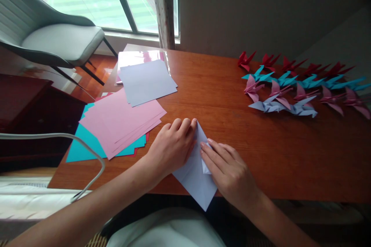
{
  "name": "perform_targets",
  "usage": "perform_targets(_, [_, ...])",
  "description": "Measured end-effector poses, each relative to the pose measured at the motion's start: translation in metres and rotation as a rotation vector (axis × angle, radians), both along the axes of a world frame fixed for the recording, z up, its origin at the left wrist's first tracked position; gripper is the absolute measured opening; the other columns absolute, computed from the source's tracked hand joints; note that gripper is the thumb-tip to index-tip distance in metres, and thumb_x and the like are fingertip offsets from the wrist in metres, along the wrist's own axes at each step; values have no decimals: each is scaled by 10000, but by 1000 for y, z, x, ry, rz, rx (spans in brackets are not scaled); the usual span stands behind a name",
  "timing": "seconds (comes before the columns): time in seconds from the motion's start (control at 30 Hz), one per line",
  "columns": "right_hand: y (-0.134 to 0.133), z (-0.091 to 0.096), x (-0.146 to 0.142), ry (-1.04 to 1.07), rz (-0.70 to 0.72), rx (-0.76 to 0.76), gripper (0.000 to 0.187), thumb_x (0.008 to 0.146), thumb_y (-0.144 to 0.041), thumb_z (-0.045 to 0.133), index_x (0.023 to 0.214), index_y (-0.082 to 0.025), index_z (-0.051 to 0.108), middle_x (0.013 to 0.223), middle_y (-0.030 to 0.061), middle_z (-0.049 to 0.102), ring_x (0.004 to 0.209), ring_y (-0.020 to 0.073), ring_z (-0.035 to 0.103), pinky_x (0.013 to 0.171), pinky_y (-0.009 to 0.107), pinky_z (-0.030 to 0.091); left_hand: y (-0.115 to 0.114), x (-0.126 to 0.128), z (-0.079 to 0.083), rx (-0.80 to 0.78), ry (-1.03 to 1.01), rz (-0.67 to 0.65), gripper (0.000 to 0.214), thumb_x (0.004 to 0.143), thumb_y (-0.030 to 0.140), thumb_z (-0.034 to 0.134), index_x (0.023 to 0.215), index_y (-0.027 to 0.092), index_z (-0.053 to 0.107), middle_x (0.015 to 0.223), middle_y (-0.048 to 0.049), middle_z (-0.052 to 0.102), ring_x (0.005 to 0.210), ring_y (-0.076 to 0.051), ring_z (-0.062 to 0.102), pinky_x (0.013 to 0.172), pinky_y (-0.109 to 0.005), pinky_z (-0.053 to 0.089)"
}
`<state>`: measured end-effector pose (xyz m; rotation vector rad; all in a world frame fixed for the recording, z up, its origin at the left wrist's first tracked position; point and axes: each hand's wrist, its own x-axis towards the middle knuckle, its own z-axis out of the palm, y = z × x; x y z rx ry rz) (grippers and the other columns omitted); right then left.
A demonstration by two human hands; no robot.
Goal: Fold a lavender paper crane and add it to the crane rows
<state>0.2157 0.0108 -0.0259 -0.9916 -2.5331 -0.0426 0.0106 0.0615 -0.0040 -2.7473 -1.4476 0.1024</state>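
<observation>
A folded sheet of pale bluish-white origami paper (pixel 194 180) lies at the table's front edge, its lower point sticking out past the edge. My left hand (pixel 174 144) is closed on the upper left of the sheet, fingers curled near its top tip. On the right side, my right hand (pixel 232 170) rests with its fingers stretched out flat across a folded flap (pixel 205 166). Its thumb is hidden, as is the part of the paper under both hands.
Pink sheets (pixel 121 119) overlap turquoise sheets (pixel 87 144) at the left. Behind them, pale sheets (pixel 149 83) partly cover a clear-wrapped pack (pixel 139 57). Rows of red, turquoise, pink and pale paper cranes (pixel 308 81) stand back right. A white cable (pixel 98 156) curves at left, near a chair (pixel 63 42).
</observation>
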Motion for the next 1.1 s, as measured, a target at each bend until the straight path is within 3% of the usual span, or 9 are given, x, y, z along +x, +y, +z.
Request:
perform_targets(0.87, [0, -3, 1, 35, 0, -13, 336, 986, -53, 462, 1235, -62, 688, 1348, 107, 672, 1254, 323, 587, 1017, 474, 508, -1, 1, -1, 60, 3, 9, 540, 998, 314, 438, 1465, 42, 434, 1081, -140, 597, 934, -283, 551, 678, -409, 458])
perform_targets(1.1, [0, -3, 0, 36, -17, -2, 347, 988, -69, 455, 1252, -79, 680, 1336, 97, 682, 1245, 322, 588, 1015, 480, 508, -17, -7, -2, 177, -48, -101, 395, 995, 191, 474, 1361, 64, 549, 1139, -120, 649, 875, -218, 599, 662, -356, 505])
